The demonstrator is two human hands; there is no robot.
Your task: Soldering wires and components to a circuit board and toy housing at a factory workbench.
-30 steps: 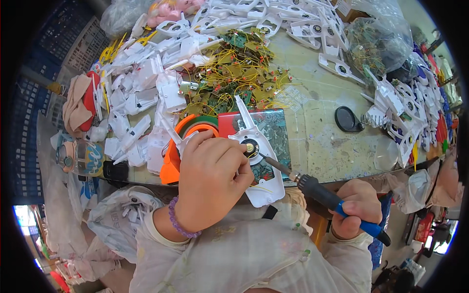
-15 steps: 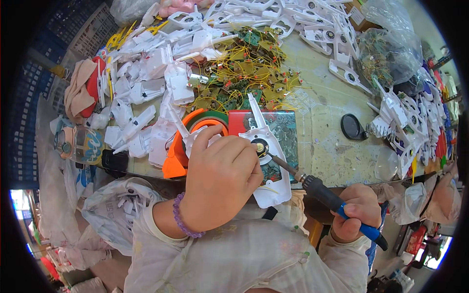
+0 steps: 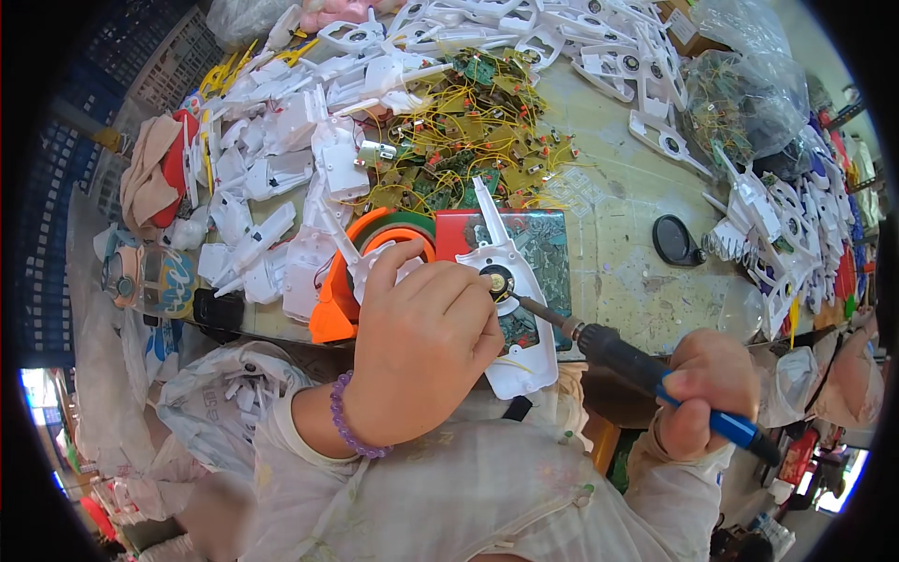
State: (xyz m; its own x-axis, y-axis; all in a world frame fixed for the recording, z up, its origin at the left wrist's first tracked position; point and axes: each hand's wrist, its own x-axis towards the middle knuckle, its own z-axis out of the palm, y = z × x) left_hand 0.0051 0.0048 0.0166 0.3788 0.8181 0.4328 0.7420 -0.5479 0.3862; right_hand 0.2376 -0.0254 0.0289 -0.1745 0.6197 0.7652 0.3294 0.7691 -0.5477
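My right hand (image 3: 704,393) grips a soldering iron (image 3: 637,365) with a black and blue handle. Its metal tip reaches the rim of a small round speaker (image 3: 497,281) set in a white plastic housing (image 3: 529,361). That housing lies tilted over a red-edged flat piece (image 3: 552,244) with a mottled grey-green top. My left hand (image 3: 417,347) is closed at the housing's left side, its fingertips hidden beneath it. Just beyond its knuckles, a second white plastic piece (image 3: 345,239) leans across an orange tape dispenser (image 3: 332,304).
Behind my hands lies a heap of circuit boards (image 3: 468,131) with yellow wires. White plastic shells (image 3: 272,178) pile up on the left, more housings (image 3: 782,229) on the right. A black round lid-like part (image 3: 676,241) rests on the tabletop (image 3: 613,290). Far left stand blue crates (image 3: 56,215).
My right hand and the iron's handle have swung slightly right and upward, while the tip stays by the speaker. My left hand keeps its place. A blurred rounded shape has appeared at the lower left.
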